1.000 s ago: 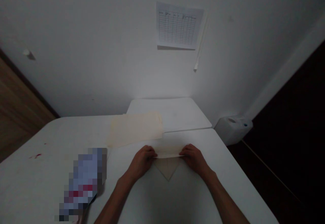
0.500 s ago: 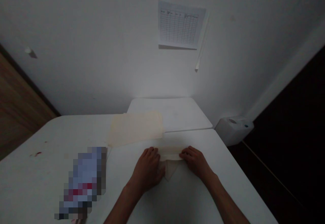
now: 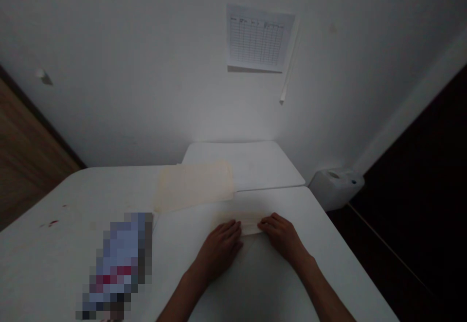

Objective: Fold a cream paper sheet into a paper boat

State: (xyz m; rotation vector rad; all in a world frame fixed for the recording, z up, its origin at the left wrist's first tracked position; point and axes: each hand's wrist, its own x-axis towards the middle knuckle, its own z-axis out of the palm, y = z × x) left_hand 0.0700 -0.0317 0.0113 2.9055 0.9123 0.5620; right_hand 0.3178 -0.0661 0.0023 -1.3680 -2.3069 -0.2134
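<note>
The left hand [image 3: 222, 248], thumb and fingers apart, has slid inward over the folded cream sheet [image 3: 251, 228], apparently smoothing it. The right hand [image 3: 280, 234] pinches its right end.

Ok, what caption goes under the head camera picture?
Left hand and right hand touch a folded beige sheet on a white table, a flat sheet lying beyond.

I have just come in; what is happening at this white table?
A person has both hands on a folded, pale sheet lying on the table. The left hand lies over its left part, while the right hand pinches its right end. Another pale sheet lies flat, farther back and to the left.
</note>
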